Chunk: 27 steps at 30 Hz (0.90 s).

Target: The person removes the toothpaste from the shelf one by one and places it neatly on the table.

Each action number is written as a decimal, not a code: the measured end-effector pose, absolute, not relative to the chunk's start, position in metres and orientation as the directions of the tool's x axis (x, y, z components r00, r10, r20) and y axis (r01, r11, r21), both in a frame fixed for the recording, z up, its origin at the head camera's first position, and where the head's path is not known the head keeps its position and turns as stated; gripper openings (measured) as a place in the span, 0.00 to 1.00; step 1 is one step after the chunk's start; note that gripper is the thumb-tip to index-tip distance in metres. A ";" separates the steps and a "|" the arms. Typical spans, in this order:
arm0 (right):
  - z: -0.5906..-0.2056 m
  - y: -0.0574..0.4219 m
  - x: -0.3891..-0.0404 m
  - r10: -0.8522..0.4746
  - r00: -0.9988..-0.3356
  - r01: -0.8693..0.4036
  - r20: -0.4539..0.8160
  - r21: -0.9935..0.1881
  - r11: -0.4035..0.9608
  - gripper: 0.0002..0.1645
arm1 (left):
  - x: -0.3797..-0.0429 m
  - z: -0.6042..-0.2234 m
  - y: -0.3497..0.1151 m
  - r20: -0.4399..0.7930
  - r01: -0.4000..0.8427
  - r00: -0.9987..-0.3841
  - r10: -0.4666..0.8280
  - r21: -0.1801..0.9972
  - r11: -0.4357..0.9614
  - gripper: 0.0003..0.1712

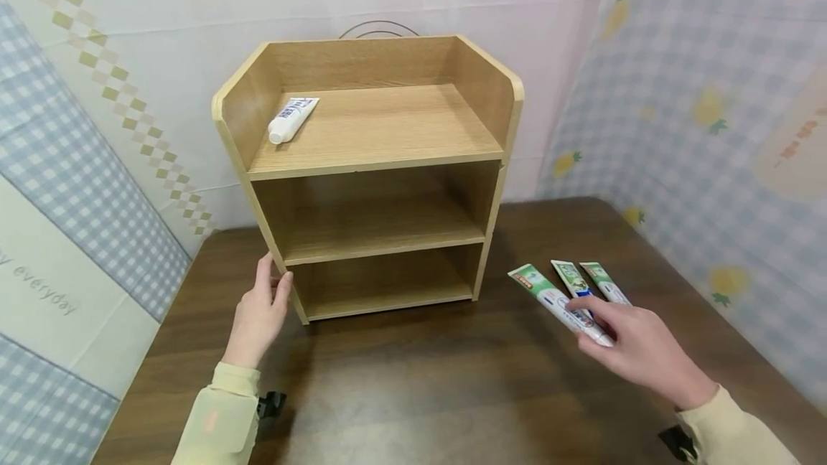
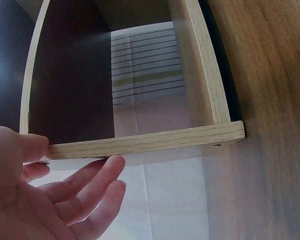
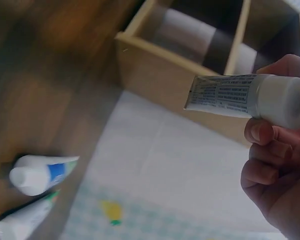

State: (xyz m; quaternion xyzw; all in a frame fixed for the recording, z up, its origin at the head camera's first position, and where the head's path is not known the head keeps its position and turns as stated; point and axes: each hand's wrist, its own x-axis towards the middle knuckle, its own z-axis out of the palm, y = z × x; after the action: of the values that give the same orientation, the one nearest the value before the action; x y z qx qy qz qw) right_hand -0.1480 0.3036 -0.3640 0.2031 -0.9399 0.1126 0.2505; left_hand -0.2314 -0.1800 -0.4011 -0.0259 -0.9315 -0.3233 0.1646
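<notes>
A light wooden shelf unit point(image 1: 381, 128) stands on the dark table. Its left side panel is held low at the front edge by my left hand point(image 1: 255, 318); in the left wrist view the thumb lies on the edge point(image 2: 140, 141) and the fingers point(image 2: 97, 192) are on the panel's outer side. My right hand point(image 1: 636, 350) pinches a green-and-white toothpaste tube point(image 1: 549, 298) between thumb and fingers. The right wrist view shows the tube's cap end point(image 3: 285, 102) toward the palm. On the top shelf, at the left, lies a white toothpaste tube point(image 1: 292, 120).
Two more toothpaste tubes, one with a blue band point(image 1: 572, 280) and one green and white point(image 1: 605, 283), lie on the table point(image 1: 400, 386) beyond my right hand. Behind the shelf hangs a pale printed cloth point(image 1: 161, 13), with a checked cloth point(image 1: 698, 77) at the right.
</notes>
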 end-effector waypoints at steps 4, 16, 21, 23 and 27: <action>-0.378 0.311 -0.164 -0.285 -0.835 -0.380 0.472 -0.120 0.917 0.19 | -0.231 -0.403 -0.182 0.330 0.156 -0.942 -0.060 0.589 0.793 0.27; -0.416 0.335 -0.209 -0.216 -0.900 -0.297 0.379 -0.171 0.939 0.15 | -0.232 -0.398 -0.181 0.328 0.178 -0.944 -0.033 0.590 0.787 0.29; -0.433 0.337 -0.218 -0.184 -0.901 -0.273 0.392 -0.184 0.944 0.13 | -0.232 -0.399 -0.181 0.336 0.175 -0.941 -0.038 0.581 0.795 0.27; -0.439 0.337 -0.221 -0.189 -0.900 -0.277 0.394 -0.182 0.943 0.13 | -0.232 -0.399 -0.180 0.339 0.174 -0.940 -0.042 0.581 0.795 0.27; -0.449 0.336 -0.224 -0.217 -0.908 -0.294 0.358 -0.177 0.939 0.12 | -0.231 -0.399 -0.180 0.344 0.176 -0.938 -0.046 0.583 0.793 0.28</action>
State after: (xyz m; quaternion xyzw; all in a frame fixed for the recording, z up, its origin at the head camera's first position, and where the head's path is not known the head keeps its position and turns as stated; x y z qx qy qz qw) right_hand -0.2239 0.3360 -0.4492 0.1319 -0.9700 0.1141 0.1691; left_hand -0.2309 -0.1804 -0.3993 -0.0349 -0.9309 -0.3199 0.1728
